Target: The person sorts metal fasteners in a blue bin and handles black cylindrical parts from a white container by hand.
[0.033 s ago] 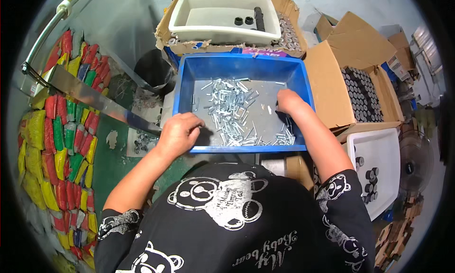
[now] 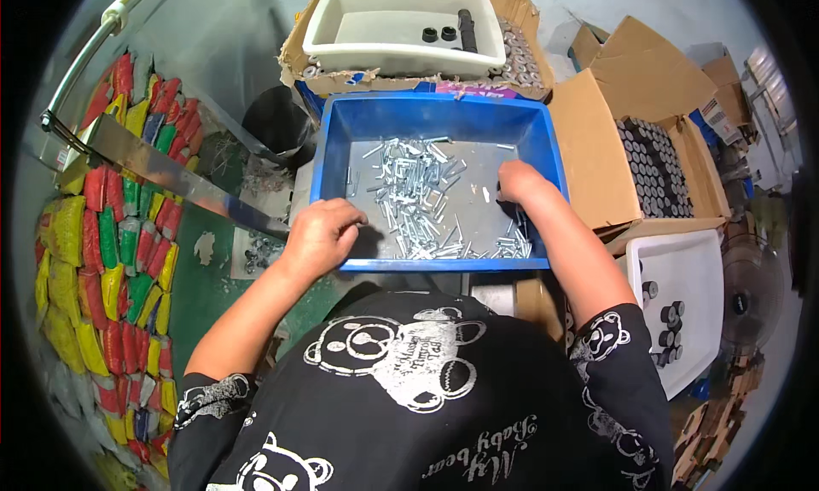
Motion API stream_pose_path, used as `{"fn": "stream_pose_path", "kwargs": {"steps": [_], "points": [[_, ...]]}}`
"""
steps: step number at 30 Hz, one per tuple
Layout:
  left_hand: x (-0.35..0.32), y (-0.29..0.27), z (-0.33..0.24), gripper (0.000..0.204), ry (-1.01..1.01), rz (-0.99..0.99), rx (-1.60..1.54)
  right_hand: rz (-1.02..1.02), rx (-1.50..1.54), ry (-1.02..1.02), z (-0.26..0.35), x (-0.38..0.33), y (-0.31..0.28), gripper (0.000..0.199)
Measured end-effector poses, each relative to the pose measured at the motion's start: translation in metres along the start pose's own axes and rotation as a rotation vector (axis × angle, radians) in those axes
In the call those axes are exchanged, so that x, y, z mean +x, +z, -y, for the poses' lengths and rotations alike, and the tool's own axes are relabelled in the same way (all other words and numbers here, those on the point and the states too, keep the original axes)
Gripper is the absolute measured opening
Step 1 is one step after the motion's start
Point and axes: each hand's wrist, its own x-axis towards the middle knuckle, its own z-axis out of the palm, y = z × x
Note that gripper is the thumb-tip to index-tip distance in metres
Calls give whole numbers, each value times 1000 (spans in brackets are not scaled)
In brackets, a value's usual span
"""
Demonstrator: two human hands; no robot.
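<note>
A blue plastic bin [image 2: 444,267] stands right in front of me. Silvery metal screws or pins [image 2: 415,184] lie heaped at its middle, with a smaller cluster [image 2: 514,245] in the front right corner. My left hand [image 2: 325,228] is at the bin's left front corner, its fingers curled; something dark shows at the fingertips, and I cannot make out what they hold. Inside the bin by the right wall, my right hand [image 2: 520,182] points down with fingers bent together. A dark bit shows beneath it, and its fingertips are mostly hidden.
Behind the bin, a white tub [image 2: 405,64] with a few black parts sits on a carton of round pieces. To the right are an open cardboard box [image 2: 595,141] of cylindrical parts and a white tray [image 2: 695,303]. Colourful sacks [image 2: 111,261] are stacked at left, near a metal chute [image 2: 188,184].
</note>
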Motion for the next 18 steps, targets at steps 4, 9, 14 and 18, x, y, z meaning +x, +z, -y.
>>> {"fn": "stream_pose_path", "kwargs": {"steps": [4,9,14,18], "points": [[0,1,-2,15,-21,6,-8,108,-162,66,11,-6,10,34],[-1,-3,-3,16,-79,50,29,336,-290,146,32,-16,12,32],[0,-2,-4,15,-34,4,-11,348,-267,114,21,-8,15,42],[-1,-3,-2,16,-23,10,13,354,-251,63,14,0,21,32]]}}
